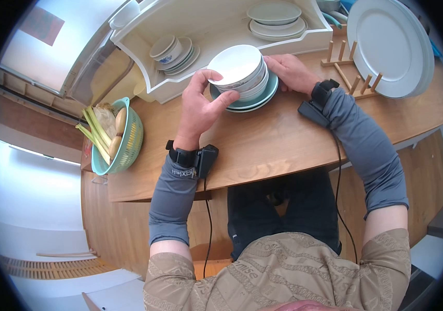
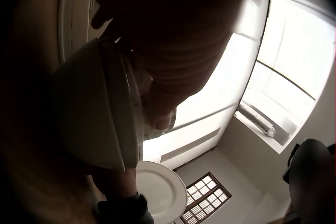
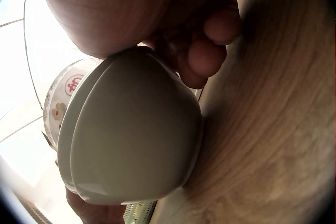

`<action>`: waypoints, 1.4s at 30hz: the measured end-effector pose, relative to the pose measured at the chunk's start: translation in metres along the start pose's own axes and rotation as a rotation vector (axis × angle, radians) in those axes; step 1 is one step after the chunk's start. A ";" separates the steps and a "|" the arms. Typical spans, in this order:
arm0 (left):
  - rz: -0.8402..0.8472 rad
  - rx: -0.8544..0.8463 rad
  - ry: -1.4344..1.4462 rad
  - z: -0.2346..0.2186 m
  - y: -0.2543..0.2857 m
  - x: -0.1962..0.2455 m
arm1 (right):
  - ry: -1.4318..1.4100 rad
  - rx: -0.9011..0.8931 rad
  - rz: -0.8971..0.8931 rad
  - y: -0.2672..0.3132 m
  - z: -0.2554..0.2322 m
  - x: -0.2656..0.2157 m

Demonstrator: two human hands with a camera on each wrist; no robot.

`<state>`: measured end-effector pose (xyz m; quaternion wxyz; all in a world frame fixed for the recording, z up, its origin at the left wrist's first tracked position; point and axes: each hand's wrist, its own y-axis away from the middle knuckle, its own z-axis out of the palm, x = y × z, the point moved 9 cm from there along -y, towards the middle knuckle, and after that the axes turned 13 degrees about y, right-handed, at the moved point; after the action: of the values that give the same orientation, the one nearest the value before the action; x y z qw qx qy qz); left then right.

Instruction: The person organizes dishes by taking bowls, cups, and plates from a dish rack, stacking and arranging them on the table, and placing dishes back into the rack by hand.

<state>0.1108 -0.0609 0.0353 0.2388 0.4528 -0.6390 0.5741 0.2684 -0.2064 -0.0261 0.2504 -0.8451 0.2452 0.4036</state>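
A stack of white bowls (image 1: 237, 65), some with a printed band, sits in wider pale green bowls (image 1: 270, 93) over the wooden table. On the stack's left side, my left hand (image 1: 201, 106) grips the white bowls, thumb on the outer wall and fingers at the rim. At the far right side my right hand (image 1: 293, 73) holds the stack; its curled fingertips show by the pale bowls (image 3: 136, 129) in the right wrist view, with a patterned bowl (image 3: 59, 103) beyond. The left wrist view is dark, showing my left hand (image 2: 173, 40) against bowls (image 2: 86, 108).
Behind stands a white shelf unit (image 1: 208, 52) with small bowls (image 1: 165, 49) and stacked plates (image 1: 277, 28). At the right, large white plates (image 1: 387, 49) stand beside a wooden peg rack (image 1: 348, 78). A green basket (image 1: 133, 137) of vegetables is at the left edge.
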 end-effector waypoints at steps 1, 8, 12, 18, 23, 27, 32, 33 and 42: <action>-0.012 0.007 -0.013 0.000 0.000 -0.001 | 0.005 0.005 0.003 0.001 -0.001 -0.002; 0.027 0.035 -0.086 -0.001 0.000 -0.003 | 0.017 -0.005 -0.007 -0.001 0.000 0.000; 0.086 0.042 -0.145 0.003 0.001 0.007 | 0.018 0.013 0.013 0.003 0.000 -0.004; 0.175 0.117 -0.192 -0.003 0.001 0.007 | 0.031 -0.001 -0.032 -0.003 0.001 0.000; 0.221 0.123 0.037 -0.011 0.001 0.005 | 0.015 -0.006 0.003 0.003 -0.001 -0.007; 0.115 0.227 0.247 -0.025 0.002 0.002 | 0.010 -0.008 0.008 -0.001 -0.001 -0.001; 0.089 0.273 0.308 -0.034 0.002 0.003 | 0.020 0.215 -0.178 -0.007 -0.015 -0.003; 0.063 0.278 0.304 -0.035 0.003 0.001 | 0.020 0.211 -0.180 -0.006 -0.014 -0.009; 0.092 0.219 0.303 -0.027 0.002 0.001 | 0.186 0.200 -0.409 0.017 -0.021 -0.055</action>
<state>0.1025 -0.0353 0.0409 0.2548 0.3549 -0.5494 0.7122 0.2393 -0.2205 0.0256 0.3859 -0.8817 0.1297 0.2384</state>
